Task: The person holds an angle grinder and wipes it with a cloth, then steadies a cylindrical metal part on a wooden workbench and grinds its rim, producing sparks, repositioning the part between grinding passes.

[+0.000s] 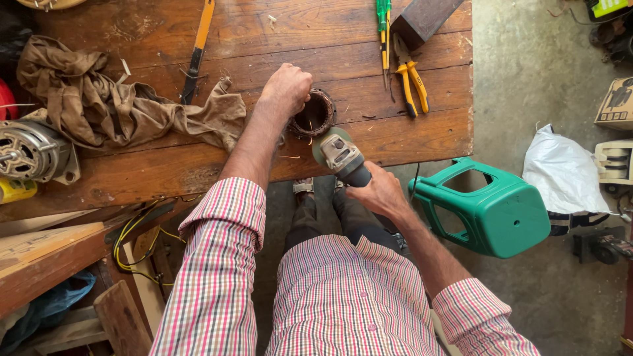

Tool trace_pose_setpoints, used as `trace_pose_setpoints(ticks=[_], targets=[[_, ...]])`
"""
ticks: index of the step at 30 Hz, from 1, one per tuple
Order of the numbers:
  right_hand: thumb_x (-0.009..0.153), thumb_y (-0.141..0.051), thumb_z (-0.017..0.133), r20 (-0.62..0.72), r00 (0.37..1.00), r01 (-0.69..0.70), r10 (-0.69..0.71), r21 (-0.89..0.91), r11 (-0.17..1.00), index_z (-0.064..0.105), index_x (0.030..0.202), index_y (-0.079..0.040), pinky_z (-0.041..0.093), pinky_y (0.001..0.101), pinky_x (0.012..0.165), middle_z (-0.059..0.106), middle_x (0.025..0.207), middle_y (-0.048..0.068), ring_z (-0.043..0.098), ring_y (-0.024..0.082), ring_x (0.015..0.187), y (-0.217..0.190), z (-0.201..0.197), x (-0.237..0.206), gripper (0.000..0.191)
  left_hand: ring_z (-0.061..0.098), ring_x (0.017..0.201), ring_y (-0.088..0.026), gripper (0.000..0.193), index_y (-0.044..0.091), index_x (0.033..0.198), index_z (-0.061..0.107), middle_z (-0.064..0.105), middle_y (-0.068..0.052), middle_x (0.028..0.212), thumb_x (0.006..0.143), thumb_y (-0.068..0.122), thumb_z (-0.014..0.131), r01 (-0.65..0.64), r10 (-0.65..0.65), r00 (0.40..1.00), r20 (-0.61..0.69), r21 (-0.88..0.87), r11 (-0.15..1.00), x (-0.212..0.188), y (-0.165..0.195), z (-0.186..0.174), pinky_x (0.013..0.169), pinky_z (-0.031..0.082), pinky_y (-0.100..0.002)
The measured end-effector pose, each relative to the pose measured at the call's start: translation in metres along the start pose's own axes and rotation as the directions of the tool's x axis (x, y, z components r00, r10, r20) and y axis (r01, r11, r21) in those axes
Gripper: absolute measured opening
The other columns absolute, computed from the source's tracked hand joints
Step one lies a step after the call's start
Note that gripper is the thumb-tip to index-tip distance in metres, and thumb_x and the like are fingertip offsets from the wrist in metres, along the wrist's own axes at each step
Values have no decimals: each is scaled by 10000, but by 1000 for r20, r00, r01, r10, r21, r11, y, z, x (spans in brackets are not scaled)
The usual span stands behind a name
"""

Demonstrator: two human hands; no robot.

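Two hands at work at the near edge of the wooden worktop [198,171], ordered here by size. Green plastic stool [491,214] lies tipped on the floor to the right, close to the right elbow; a step back could catch it. Brown rag [125,109] sprawls left of the work, one corner just beside the left forearm; sparks could scorch it. Angle grinder [343,158] is held by the right hand [379,194], fingers wrapped round its body, disc tilted against the ring. Rusty metal ring [314,115] sits near the worktop edge, with a few sparks visible at the contact. Left hand [287,89] is closed over the ring's left rim, very near the disc. Judgement: if the disc bites and kicks, it could reach those fingers or throw the ring off the edge, since only the hand holds it. No glove visible on either hand. Yellow-handled pliers [409,82] lie well apart.
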State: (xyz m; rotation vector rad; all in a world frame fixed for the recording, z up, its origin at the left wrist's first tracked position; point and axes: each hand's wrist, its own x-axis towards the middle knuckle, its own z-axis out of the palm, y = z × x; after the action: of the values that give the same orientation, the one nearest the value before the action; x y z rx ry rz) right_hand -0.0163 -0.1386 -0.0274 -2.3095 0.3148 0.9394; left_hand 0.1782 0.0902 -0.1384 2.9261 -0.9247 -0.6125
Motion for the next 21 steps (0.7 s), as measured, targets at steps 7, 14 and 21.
trace_pose_setpoints(ticks=[7, 14, 21], targets=[[645, -397, 757, 10, 997, 77, -76, -57, 995, 676, 1160, -105, 576, 434, 850, 764, 973, 154, 733, 318, 889, -12, 25, -1, 598, 692, 994, -300, 256, 74, 880, 755, 756, -117, 906, 874, 325, 805, -28, 25, 996, -84, -40, 999, -5, -2, 3, 918, 494, -421], [653, -399, 763, -22, 986, 160, -163, -111, 981, 695, 1126, -97, 554, 487, 851, 760, 971, 205, 710, 414, 926, -10, 22, -9, 565, 699, 978, -304, 198, 88, 844, 757, 756, -129, 892, 812, 268, 830, -45, 18, 976, -215, -120, 992, -9, 5, 12, 897, 500, -426], [673, -394, 779, -53, 998, 11, -16, -88, 996, 643, 1134, -117, 594, 447, 780, 759, 928, 190, 756, 357, 843, 25, 7, -37, 555, 703, 982, -318, 209, 74, 846, 760, 755, -141, 899, 813, 267, 835, -2, -25, 983, -181, -149, 989, -12, 5, 4, 913, 500, -430]])
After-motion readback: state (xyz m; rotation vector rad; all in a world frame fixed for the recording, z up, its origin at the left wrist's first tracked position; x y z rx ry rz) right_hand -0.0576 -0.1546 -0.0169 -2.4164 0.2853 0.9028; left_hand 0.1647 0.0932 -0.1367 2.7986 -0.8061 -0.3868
